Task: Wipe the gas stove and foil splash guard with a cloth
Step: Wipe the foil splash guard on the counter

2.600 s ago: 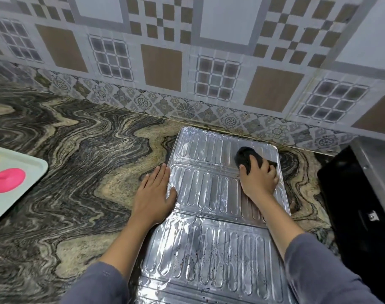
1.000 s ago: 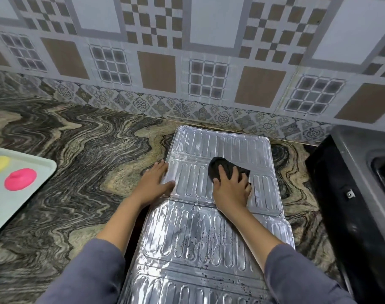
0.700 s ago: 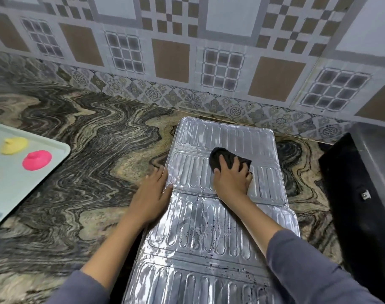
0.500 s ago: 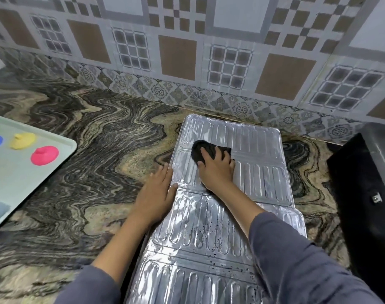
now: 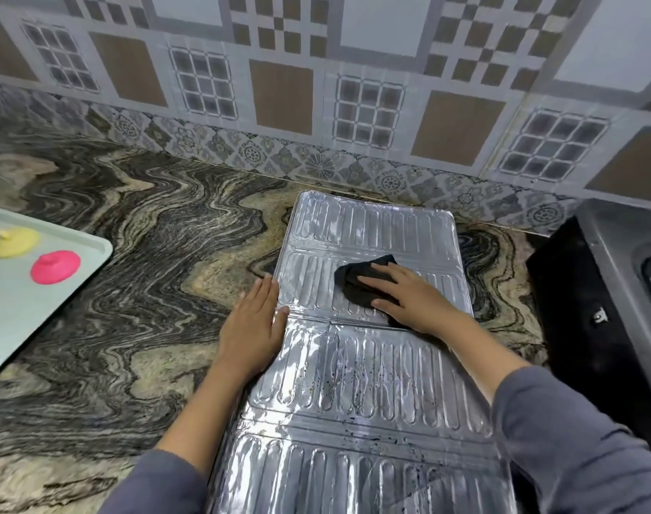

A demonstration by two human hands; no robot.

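Foil splash guard (image 5: 372, 365) laid flat on table (image 5: 131, 291). Black cloth (image 5: 357, 287) pressed onto it under right grip (image 5: 409, 298), fingers straight, nothing clutched. Left grip (image 5: 251, 324) laid flat, fingers extended, on guard edge just left of right grip; guard judged steadied. Panels under and beyond grips judged mostly clean. Dark specks (image 5: 338, 387) seen on 2 panels nearer than grips, wiping left. Gas stove (image 5: 583, 309), well right of right grip, judged not yet wiped.

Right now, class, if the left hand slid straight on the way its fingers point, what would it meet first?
Likely the tiled wall. The left hand points along the left edge of the foil splash guard, over bare countertop; it may graze that edge first.
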